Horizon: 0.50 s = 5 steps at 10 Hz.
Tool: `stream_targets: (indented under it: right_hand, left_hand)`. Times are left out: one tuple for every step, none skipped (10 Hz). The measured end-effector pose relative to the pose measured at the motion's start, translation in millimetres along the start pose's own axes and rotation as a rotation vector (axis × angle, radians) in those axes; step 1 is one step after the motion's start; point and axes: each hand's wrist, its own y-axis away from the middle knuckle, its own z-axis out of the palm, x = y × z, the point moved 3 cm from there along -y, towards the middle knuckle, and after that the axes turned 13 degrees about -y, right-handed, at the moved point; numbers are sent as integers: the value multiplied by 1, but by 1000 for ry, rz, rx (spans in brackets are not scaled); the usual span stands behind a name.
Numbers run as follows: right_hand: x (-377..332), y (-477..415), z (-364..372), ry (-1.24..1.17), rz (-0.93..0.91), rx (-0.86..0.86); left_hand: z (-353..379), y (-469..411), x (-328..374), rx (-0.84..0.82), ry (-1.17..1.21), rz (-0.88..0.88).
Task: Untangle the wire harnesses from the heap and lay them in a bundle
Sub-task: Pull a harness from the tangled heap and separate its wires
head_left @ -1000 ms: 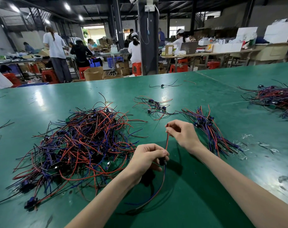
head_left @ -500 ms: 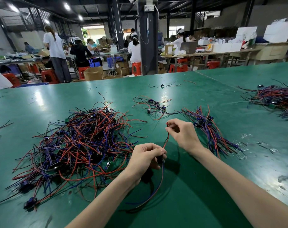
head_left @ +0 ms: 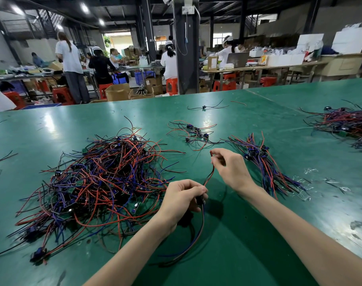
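The left hand point(head_left: 182, 195) is curled into a loose fist, and its fingers point(head_left: 193, 187) grasp one wire harness point(head_left: 209, 176) at the dark connector block, which shows just under the fingertips. From there a red lead rises up and to the right to the right hand point(head_left: 230, 169), whose fingers point(head_left: 219, 156) pinch it just short of its tip; a short red end pokes out above the pinch. The stretch of lead between the two sets of fingers hangs clear of the bench point(head_left: 258, 234). Below the left fingers the rest of the harness, red and dark blue leads together, drops and curves back toward the person, where its end lies on the green surface between the forearms.

The heap point(head_left: 105, 178) of tangled red, blue and black leads with small connectors lies just to the left of the left fingers, its nearest strands reaching the back of that hand. The bundle point(head_left: 264, 164) of sorted harnesses lies just to the right of the right fingers, connectors bunched at the far end and the leads fanning toward the person. Beyond the right fingers sits a small loose cluster point(head_left: 194, 133) of harnesses, and farther on a single harness point(head_left: 205, 107) lies alone. Far to the right of both hands a second pile point(head_left: 347, 124) reaches the frame edge. Bits of clear plastic point(head_left: 312, 172) lie on the bench past the bundle.
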Motion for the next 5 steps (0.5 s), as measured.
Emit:
stream_targets:
  right_hand:
    - [-3,1,0,22,1,3]
    - [-6,1,0,25,16,10]
    - [-6,1,-2,3,46,25]
    - [-5,1,-2,-8,70,37]
    - [0,0,-2,-33,129,46]
  left_hand:
    - [0,-1,0,-1,2,-1]
    - [0,-1,0,-1,-1,-2]
    - [0,0,0,-4,-6,-2]
    - [1,-1,0,-4,-6,1]
    - [1,-1,0,-7,-8,3]
